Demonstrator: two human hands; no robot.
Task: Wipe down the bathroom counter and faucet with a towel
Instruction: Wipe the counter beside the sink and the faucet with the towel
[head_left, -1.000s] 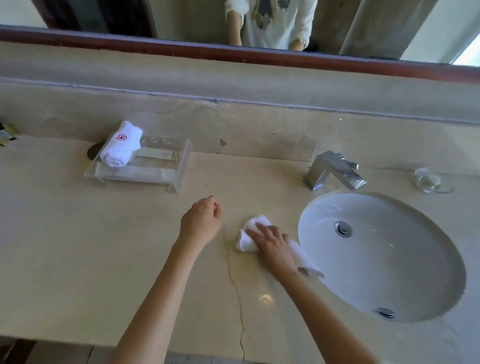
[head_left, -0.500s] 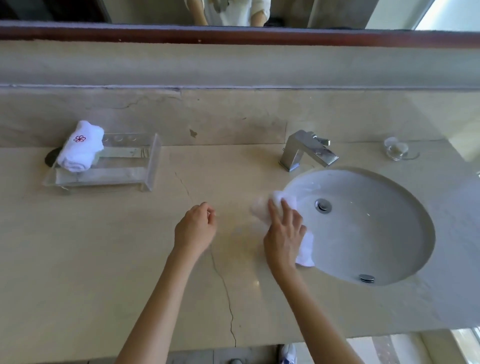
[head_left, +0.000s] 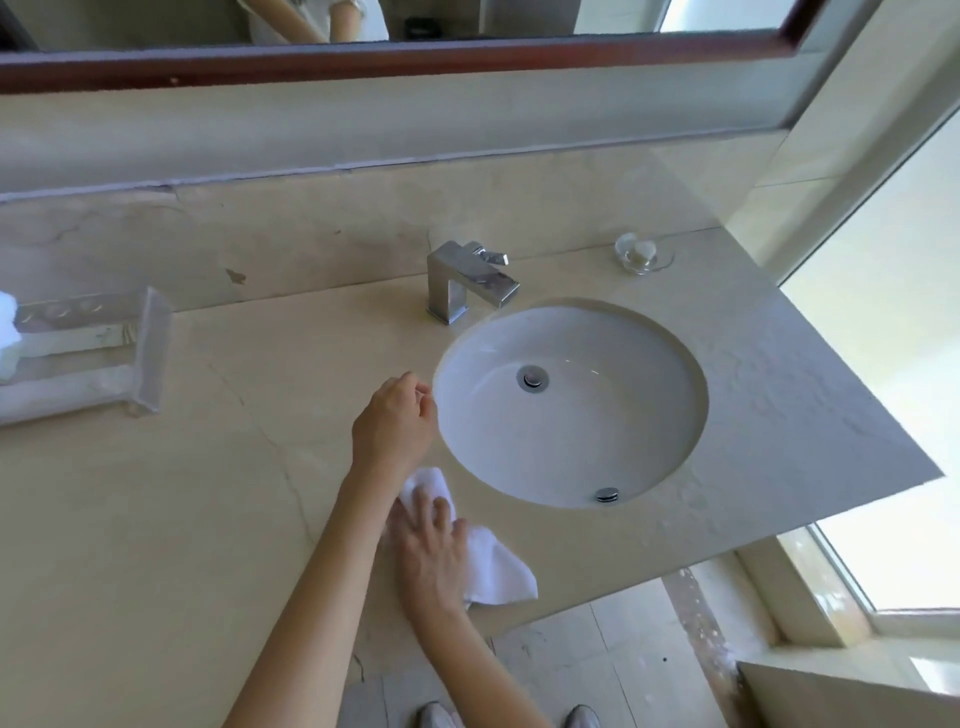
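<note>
Beige counter (head_left: 156, 519) carries the wiping step: right hand (head_left: 434, 556) presses spread fingers on the towel (head_left: 493, 569) near its front edge, left hand (head_left: 395, 426) loosely curled, empty, beside the sink (head_left: 649, 415); faucet (head_left: 462, 283) likely next.

Left hand (head_left: 395, 415) hangs loosely curled with its forearm stretched forward, while just behind it the right hand (head_left: 434, 553) lies palm down, fingers (head_left: 423, 506) spread flat and straight, arm angled beneath the left forearm.
</note>
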